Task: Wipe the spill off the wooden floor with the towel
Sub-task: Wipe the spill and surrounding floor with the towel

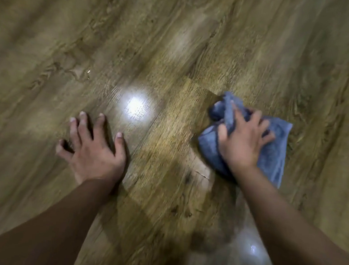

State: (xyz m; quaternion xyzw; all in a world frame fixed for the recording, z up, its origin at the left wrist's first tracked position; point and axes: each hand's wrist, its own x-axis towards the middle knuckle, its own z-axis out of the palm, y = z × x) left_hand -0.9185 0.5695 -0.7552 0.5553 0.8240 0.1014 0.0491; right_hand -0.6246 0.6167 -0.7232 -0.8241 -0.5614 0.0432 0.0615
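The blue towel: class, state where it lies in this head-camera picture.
The blue towel lies bunched on the wooden floor at right of centre, under the right hand, right of the bright reflection.

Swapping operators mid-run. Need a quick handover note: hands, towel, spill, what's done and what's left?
Left hand: empty, fingers spread, braced flat on the brown wood-grain plank floor.
Right hand: clutching the crumpled blue terry towel, pressed onto the floor to the person's right.
Spill: a few small wet glints show ahead of the left hand; the frame is motion-blurred, so the extent is unclear.
Done: towel is in hand and on the floor.
Left: probably sweep the towel left across those glints, then recheck.
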